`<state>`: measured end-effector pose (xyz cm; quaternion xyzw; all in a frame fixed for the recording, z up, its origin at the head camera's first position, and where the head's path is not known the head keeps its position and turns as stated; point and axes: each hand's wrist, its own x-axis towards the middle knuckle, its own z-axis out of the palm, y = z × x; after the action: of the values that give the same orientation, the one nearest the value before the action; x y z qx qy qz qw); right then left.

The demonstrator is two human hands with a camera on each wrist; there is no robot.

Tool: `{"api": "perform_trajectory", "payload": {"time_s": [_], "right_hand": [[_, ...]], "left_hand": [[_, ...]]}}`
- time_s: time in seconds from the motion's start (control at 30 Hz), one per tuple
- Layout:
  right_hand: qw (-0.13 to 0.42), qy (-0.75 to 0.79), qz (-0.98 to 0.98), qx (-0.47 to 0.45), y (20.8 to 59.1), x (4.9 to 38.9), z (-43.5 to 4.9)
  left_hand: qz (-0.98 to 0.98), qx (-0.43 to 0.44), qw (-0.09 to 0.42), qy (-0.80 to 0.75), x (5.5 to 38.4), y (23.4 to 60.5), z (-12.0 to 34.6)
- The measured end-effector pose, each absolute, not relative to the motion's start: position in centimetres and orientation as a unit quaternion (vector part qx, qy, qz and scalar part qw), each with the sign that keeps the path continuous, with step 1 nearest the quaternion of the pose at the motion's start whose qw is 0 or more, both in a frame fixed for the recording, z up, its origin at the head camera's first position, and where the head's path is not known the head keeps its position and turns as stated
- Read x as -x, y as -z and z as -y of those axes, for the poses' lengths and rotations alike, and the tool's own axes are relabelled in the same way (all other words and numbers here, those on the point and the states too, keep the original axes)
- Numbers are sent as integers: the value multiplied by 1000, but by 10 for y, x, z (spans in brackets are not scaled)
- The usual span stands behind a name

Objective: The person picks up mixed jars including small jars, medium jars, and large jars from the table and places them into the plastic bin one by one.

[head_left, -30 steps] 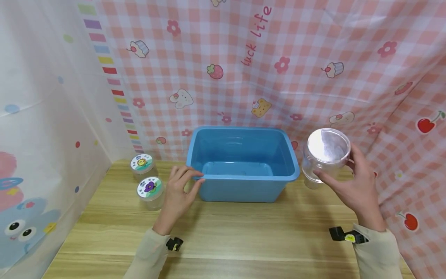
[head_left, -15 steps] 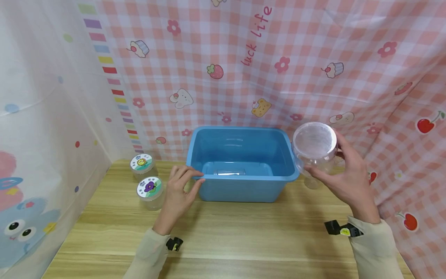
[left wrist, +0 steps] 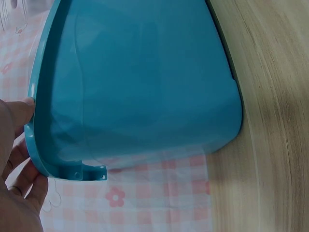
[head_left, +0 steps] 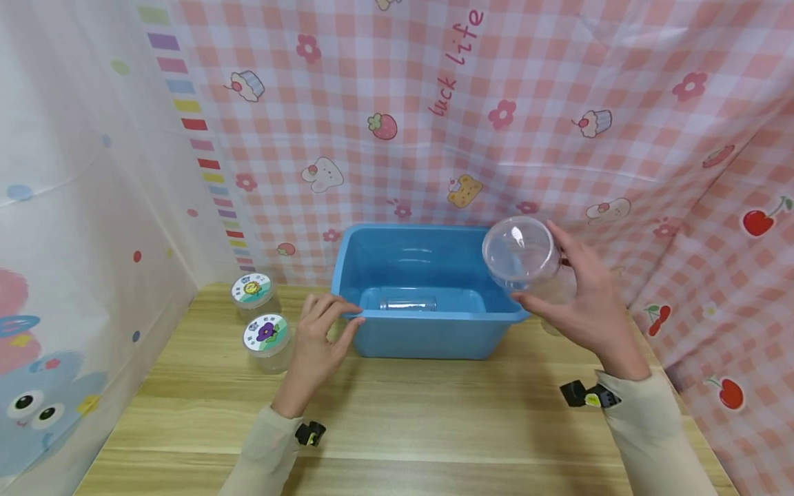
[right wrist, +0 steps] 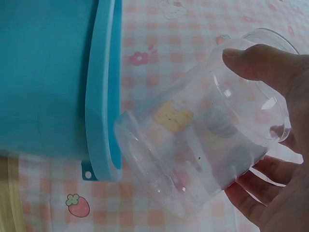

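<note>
My right hand (head_left: pixel 579 303) grips a clear plastic jar (head_left: pixel 520 255), thumb on one side and fingers round the other. It is held tilted over the right end of a blue plastic bin (head_left: pixel 428 337). In the right wrist view the see-through jar (right wrist: pixel 188 145) overlaps the bin's rim (right wrist: pixel 99 96). My left hand (head_left: pixel 322 337) pinches the bin's front left rim; the left wrist view has the thumb and fingertips at the rim's corner (left wrist: pixel 41 159). A clear cylinder-like shape (head_left: pixel 407 304) shows on the bin's floor.
Left of the bin stand two clear jars with printed lids, one with a yellow flower (head_left: pixel 252 289) and one with a purple flower (head_left: pixel 268 334). A faint clear container (head_left: pixel 551 328) is partly hidden behind my right hand. A pink checked cloth (head_left: pixel 372 172) hangs behind the wooden table (head_left: pixel 422 420).
My right hand has carried the jar leftward from beside the bin to above its right end. A clear shape has appeared on the bin's floor. My left hand stays in place.
</note>
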<state>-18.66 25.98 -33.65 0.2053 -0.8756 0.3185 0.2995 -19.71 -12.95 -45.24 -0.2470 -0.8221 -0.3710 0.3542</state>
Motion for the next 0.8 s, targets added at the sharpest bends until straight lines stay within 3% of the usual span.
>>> {"api": "perform_trajectory", "payload": {"time_s": [0.8], "right_hand": [[169,-243,933,-204,341,215,-231]], "left_hand": [[813,259,367,371,199,454,130]]}}
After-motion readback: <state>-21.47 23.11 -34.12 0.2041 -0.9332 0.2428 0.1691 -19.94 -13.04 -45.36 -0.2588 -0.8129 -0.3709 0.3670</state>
